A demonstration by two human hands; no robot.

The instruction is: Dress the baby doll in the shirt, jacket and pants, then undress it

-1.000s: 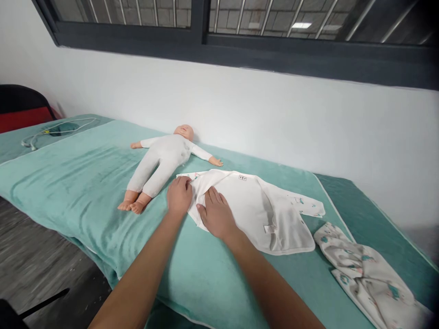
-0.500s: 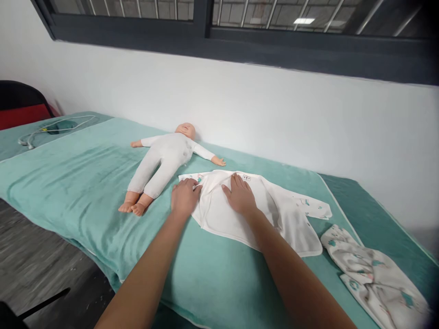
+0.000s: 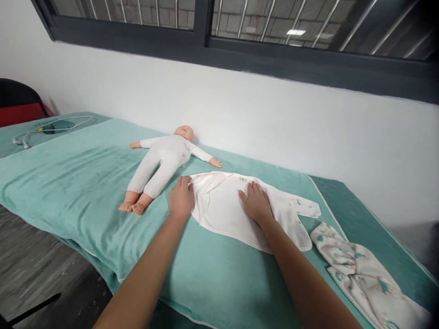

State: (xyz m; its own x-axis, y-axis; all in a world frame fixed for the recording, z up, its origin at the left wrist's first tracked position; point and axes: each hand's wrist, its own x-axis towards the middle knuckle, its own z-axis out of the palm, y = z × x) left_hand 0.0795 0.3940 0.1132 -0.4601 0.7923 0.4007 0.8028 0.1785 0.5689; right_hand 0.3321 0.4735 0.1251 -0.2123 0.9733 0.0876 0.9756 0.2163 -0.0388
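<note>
**Mia:** Where is the little white top lying?

**Ben:** It is lying flat on the green towel that is covering the bed. It is sitting near the middle, closer to the wall edge than to the front edge. The doll is lying just beside it, on the left, with its arms sticking out.

**Mia:** What is the left hand doing?

**Ben:** It is resting on the left edge of the white top. The fingers are lying close together and flat, pointing to the wall. I cannot tell if they are pinching the cloth or just pressing on it.

**Mia:** And the right hand?

**Ben:** It is lying palm down on the right half of the white top. Its fingers are a little spread and it is not gripping anything. Most of the top is showing between the two hands.

**Mia:** What is sticking out past the right hand?

**Ben:** A sleeve with tiny pictures on it is poking out toward the right edge of the towel.

**Mia:** Is anything else lying there?

**Ben:** A crumpled patterned cloth is lying near the right front corner, apart from both hands. A white cord is lying far off at the left end.
</note>
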